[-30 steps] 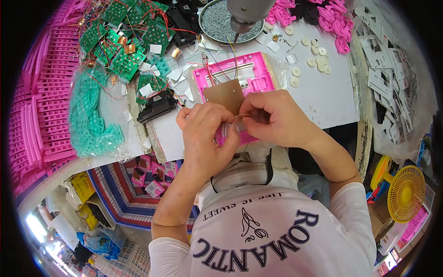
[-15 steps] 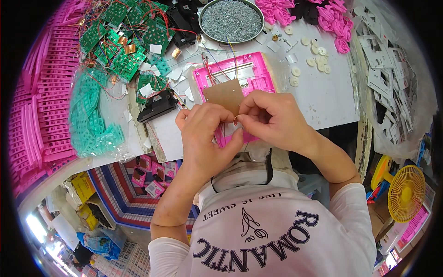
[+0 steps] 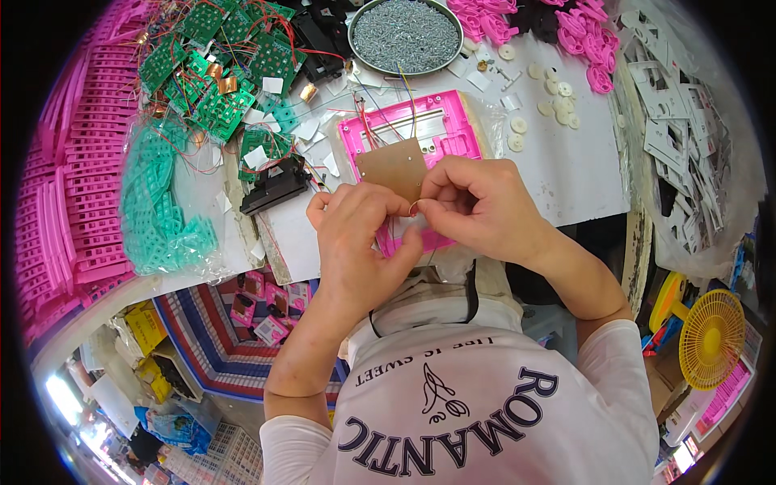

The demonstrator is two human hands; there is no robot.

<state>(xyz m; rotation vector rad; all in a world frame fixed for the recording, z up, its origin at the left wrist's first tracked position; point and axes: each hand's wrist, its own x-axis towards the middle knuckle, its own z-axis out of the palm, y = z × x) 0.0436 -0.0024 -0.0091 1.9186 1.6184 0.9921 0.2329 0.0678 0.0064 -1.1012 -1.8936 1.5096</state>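
A small part, too small to identify, is pinched between the left hand (image 3: 360,234) and right hand (image 3: 477,206), directly over the pink plastic housing (image 3: 440,129); the brown circuit board (image 3: 392,166) lies just above.

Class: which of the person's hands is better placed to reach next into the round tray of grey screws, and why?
Probably the right hand: it lies nearer the round tray of screws, while the left hand grips the pink frame from below.
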